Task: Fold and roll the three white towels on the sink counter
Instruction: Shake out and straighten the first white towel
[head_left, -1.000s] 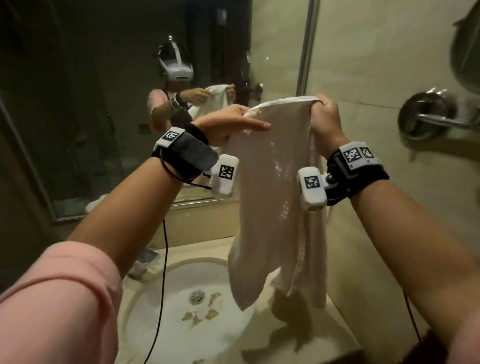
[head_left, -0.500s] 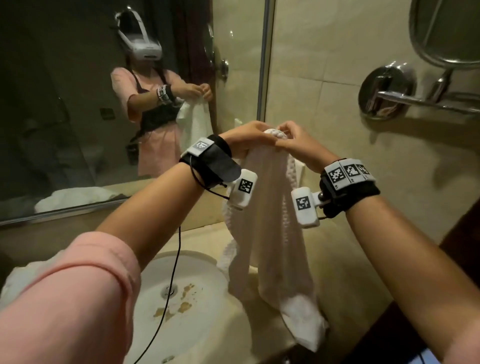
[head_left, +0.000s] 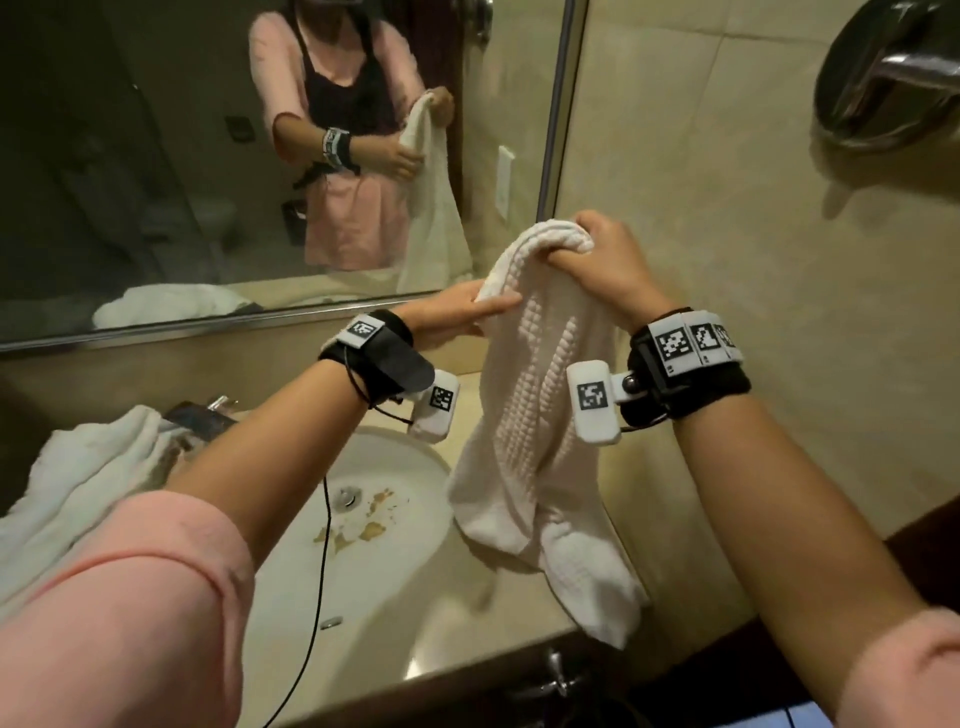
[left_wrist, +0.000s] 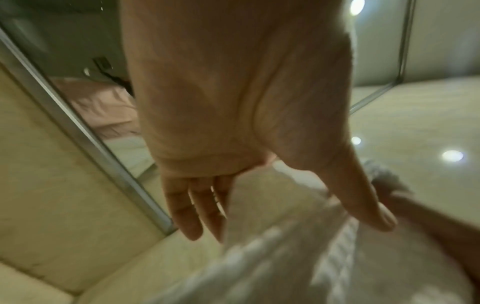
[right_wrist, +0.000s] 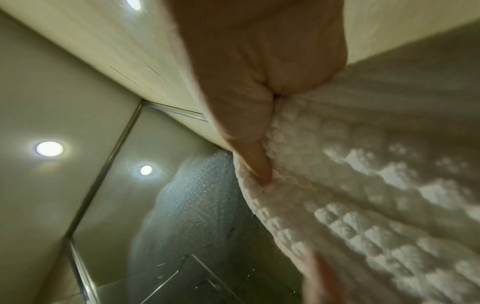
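A white waffle-weave towel (head_left: 540, 415) hangs folded lengthwise above the counter's right part, its lower end draped on the counter edge. My right hand (head_left: 587, 254) grips the bunched top of it; in the right wrist view the thumb of that hand (right_wrist: 259, 123) presses into the towel (right_wrist: 363, 205). Just below, my left hand (head_left: 467, 317) touches the towel's left edge, thumb in front, fingers behind. The left wrist view shows this hand (left_wrist: 285, 226) with straight fingers on either side of the towel (left_wrist: 285, 267). A heap of white towelling (head_left: 88, 478) lies at the counter's left.
The white sink (head_left: 415, 493), with brown stains near its drain, sits in the beige counter (head_left: 498, 613). A chrome tap (head_left: 208, 410) stands behind it, beside the heap. A large mirror (head_left: 156, 156) covers the back wall. A chrome fitting (head_left: 883, 78) juts from the tiled right wall.
The towel, held spread between both raised hands, has been brought together. My right hand now holds the whole top and my left hand has slid lower along it. Both hands have come down.
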